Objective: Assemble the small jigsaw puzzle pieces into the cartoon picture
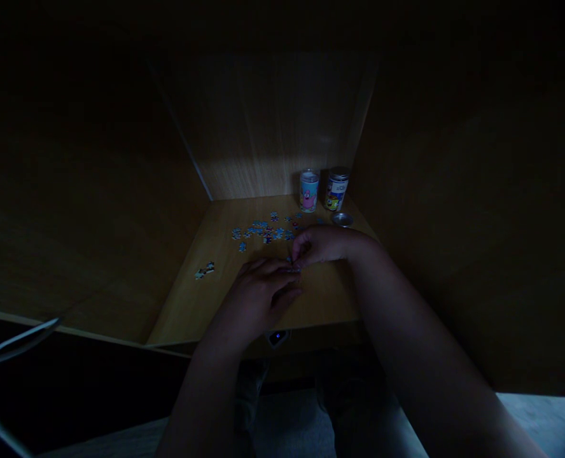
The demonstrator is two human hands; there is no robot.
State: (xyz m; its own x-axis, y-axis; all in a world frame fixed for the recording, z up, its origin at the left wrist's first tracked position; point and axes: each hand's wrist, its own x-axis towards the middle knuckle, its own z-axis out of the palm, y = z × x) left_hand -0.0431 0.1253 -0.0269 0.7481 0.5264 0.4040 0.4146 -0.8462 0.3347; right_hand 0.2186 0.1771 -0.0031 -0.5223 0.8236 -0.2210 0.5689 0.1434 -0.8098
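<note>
In dim light, my right hand (321, 245) bends down over the wooden surface with thumb and fingertips pinched together. What looks like a small jigsaw puzzle piece (290, 259) shows at those fingertips, mostly covered. My left hand (262, 287) lies low beside it, fingers stretched to the right and the thumb apart. Its fingertips touch or nearly touch some puzzle pieces (292, 270) under the right hand; how they join is hidden. Beyond the hands, several loose blue puzzle pieces (262, 226) are scattered. Two pieces (205, 270), touching or close together, lie off to the left.
A clear-topped can with a pink figure (308, 192) stands at the back right, beside a second printed can (336, 191). In front of them lies a round metal lid (342, 219). Wooden panels (282, 127) enclose the surface. A white cable (6, 356) hangs at lower left.
</note>
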